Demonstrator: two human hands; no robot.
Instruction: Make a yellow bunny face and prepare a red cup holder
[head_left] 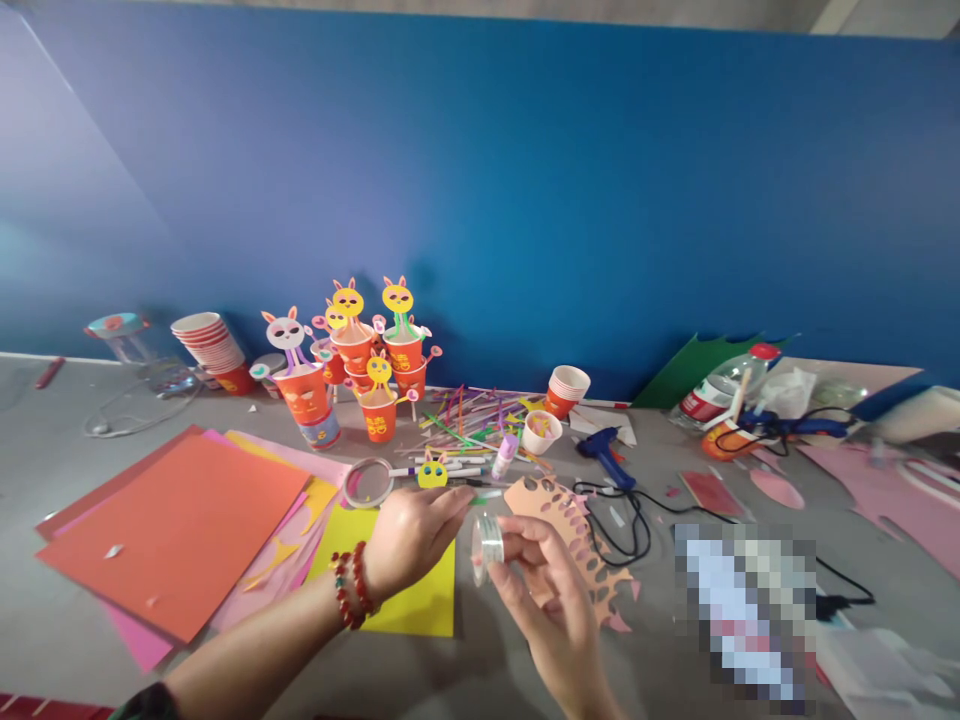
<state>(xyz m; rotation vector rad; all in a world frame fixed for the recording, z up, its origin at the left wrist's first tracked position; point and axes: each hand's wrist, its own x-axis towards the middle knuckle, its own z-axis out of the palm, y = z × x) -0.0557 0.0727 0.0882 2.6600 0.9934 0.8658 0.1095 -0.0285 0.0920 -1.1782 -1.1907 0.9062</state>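
Observation:
My right hand [551,585] holds a roll of clear tape [491,541] on its edge between the thumb and fingers, above the grey table. To its left, my left hand [416,535] is seen from the back, over the top of a yellow paper sheet [420,610]. Its fingers stretch out to the right towards the tape, and I see nothing held in them. Just beyond the left hand lie a yellow rabbit face cutout [433,474] and a larger tape roll [367,483]. A punched orange paper sheet [555,500] lies partly behind the right hand.
Red cups with rabbit figures [379,415] stand at the back. Stacked orange and pink sheets [180,530] lie left. Coloured pipe cleaners [469,420], a glue gun [607,455] with its black cord, and a bottle [720,390] sit towards the back and right.

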